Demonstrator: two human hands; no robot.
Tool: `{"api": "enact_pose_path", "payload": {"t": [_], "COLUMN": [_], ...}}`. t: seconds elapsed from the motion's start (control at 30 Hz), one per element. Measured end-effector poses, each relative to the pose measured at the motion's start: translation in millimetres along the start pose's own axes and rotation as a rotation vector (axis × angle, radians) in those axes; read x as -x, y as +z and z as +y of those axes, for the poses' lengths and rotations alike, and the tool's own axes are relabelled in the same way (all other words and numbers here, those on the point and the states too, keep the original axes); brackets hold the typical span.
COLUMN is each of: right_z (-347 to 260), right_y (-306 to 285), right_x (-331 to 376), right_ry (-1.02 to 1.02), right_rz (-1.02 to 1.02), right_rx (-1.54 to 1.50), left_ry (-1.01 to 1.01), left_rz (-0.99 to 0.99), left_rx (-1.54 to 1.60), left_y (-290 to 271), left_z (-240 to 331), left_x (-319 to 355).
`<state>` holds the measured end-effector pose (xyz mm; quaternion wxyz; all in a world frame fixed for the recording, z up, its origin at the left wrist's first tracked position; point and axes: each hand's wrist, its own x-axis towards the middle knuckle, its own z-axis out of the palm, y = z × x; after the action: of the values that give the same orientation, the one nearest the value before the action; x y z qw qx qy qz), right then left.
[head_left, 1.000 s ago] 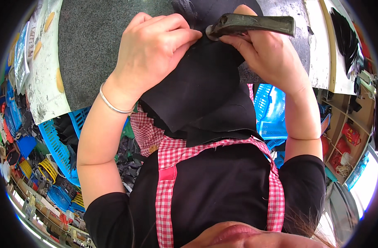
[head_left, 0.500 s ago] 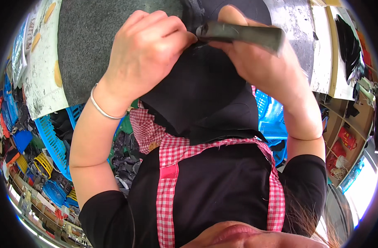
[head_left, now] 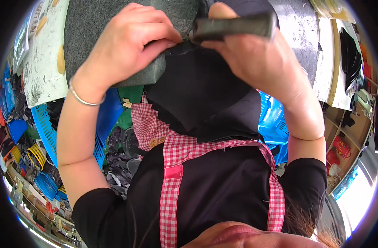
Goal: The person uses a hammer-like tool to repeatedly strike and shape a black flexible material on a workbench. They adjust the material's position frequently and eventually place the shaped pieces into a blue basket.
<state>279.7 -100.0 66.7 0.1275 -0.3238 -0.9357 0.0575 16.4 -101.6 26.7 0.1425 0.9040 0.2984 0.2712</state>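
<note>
My left hand (head_left: 133, 39) is closed in a pinch at the upper edge of a smooth black sheet piece (head_left: 193, 82), beside the end of the tool. My right hand (head_left: 257, 53) is wrapped round a dark bar-shaped tool (head_left: 238, 28), which lies across it, thicker toward the right. The tool's narrower left end is close to the left fingertips, at the sheet's edge. The sheet hangs over the near edge of a dark grey slab (head_left: 98, 33) toward my lap. More black pieces (head_left: 234, 120) lie under it, on my red-checked apron (head_left: 172, 153).
Blue plastic baskets (head_left: 44, 124) stand below the worktop on the left, and another blue basket (head_left: 273, 120) is at the right. Dark scraps (head_left: 123, 149) lie below. Wooden shelves (head_left: 350, 132) are on the right. A whitish board (head_left: 46, 62) lies left of the slab.
My left hand has shifted left and slightly up, still near the sheet's edge. The tool has tilted, its thick end higher. More of the slab's near edge now shows.
</note>
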Motion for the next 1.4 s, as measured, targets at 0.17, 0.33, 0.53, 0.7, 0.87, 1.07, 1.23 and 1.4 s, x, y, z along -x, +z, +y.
{"api": "enact_pose_path", "payload": {"t": [0.17, 0.33, 0.53, 0.7, 0.87, 1.07, 1.23, 1.4], "right_z": [-9, -13, -16, -23, -15, -11, 8, 55], "right_y": [4, -9, -4, 3, 9, -67, -70, -52], "right_x": [-9, -29, -37, -35, -32, 36, 62, 53], "right_ry": [-0.05, 0.024, -0.055, -0.118, 0.004, 0.272, 0.639, 0.801], "right_rz": [0.075, -0.178, -0.156, -0.12, -0.162, 0.343, 0.531, 0.48], "right_rx": [-0.085, -0.108, -0.147, -0.184, -0.189, -0.367, -0.427, -0.426], "left_ry": [-0.025, -0.105, -0.115, -0.196, -0.074, -0.431, -0.019, -0.435], "left_rz": [0.029, 0.079, 0.227, 0.054, -0.114, -0.003, -0.444, -0.283], "left_rx": [-0.049, -0.035, -0.125, -0.012, -0.063, 0.277, 0.027, 0.62], "left_y": [-1, -2, 10, 1, 16, 7, 42, 11], "left_z": [2, 7, 26, 56, 72, 92, 130, 99], "left_x": [13, 27, 45, 61, 44, 34, 55, 8]}}
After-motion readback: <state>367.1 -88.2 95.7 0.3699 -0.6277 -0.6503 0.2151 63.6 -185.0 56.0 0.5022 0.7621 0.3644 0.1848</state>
